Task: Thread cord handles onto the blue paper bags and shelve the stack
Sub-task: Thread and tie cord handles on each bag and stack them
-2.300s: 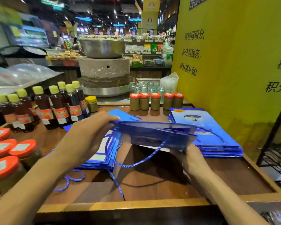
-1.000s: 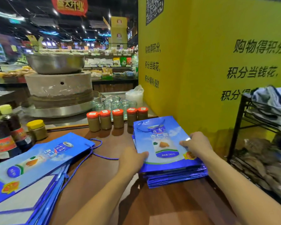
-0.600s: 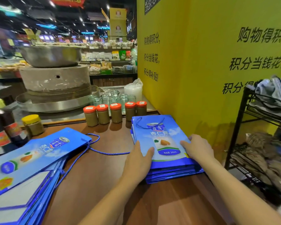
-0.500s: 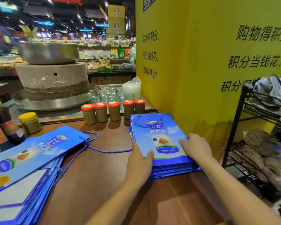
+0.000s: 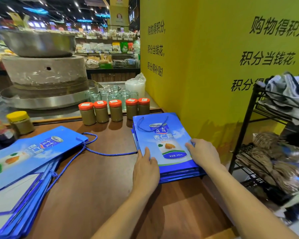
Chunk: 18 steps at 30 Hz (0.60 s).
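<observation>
Your left hand (image 5: pixel 146 169) and right hand (image 5: pixel 204 155) flank the stack of glossy blue paper bags (image 5: pixel 164 135) on the brown wooden desk (image 5: pixel 102 178), fingers (image 5: pixel 147 151) fairly straight, seemingly pressing rather than gripping, probably squaring its edges.

Orange-lidded jars (image 5: pixel 115 111), stone mill (image 5: pixel 45 71), yellow wall (image 5: pixel 205 66), possibly cloth (image 5: pixel 286 87) on rack (image 5: pixel 245 125)

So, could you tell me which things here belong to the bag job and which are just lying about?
Job: bag stack, second bag pile, blue cord, left hand, right hand.
Lying about: orange-lidded jars, yellow-lidded jar, glasses, stone mill, black rack.
</observation>
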Each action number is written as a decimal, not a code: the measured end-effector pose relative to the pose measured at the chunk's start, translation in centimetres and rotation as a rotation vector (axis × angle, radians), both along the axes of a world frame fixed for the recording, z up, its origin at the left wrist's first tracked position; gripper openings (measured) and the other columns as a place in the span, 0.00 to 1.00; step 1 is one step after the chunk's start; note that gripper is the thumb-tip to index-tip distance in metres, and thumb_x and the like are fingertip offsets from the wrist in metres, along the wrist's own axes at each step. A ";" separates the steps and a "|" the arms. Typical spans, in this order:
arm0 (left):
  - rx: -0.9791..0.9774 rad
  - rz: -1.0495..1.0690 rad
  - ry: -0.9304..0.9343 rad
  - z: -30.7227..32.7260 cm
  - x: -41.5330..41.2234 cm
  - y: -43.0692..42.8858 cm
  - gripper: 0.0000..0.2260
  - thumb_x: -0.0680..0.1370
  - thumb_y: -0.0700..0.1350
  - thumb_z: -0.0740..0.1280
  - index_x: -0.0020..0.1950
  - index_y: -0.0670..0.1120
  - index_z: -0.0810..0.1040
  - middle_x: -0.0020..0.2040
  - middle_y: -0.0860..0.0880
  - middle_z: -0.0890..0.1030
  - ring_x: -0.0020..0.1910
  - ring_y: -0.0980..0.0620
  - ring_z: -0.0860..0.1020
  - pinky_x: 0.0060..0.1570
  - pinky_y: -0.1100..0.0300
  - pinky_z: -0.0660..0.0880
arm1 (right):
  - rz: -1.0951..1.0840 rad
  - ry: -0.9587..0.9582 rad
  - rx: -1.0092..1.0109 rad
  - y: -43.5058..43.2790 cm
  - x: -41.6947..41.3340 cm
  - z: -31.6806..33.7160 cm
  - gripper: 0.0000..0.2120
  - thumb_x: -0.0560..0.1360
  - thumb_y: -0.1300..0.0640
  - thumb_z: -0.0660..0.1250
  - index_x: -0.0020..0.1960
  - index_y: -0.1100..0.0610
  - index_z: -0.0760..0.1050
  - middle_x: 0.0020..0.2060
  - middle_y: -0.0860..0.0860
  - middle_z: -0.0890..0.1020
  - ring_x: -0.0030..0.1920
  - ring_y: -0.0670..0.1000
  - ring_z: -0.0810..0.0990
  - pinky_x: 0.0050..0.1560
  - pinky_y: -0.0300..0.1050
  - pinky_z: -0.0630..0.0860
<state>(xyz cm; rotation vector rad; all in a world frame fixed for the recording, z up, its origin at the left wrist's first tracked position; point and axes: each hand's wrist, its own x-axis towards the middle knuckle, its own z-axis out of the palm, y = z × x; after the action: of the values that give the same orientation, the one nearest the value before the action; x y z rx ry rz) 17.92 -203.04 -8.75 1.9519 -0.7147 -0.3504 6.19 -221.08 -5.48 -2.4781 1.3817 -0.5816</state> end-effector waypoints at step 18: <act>-0.139 0.105 0.065 8.9 7.9 10.4 0.08 0.84 0.50 0.63 0.60 0.52 0.78 0.54 0.57 0.78 0.48 0.65 0.73 0.49 0.59 0.68 | 0.217 -0.425 0.241 11.0 6.4 6.6 0.21 0.82 0.37 0.61 0.56 0.54 0.79 0.51 0.50 0.82 0.50 0.52 0.79 0.51 0.48 0.72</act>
<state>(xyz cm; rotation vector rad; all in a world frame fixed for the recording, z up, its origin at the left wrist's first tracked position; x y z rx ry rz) 25.86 -192.64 0.16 1.8301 -0.5776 -0.2907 12.61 -210.05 1.17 -2.1177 0.9465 -0.7834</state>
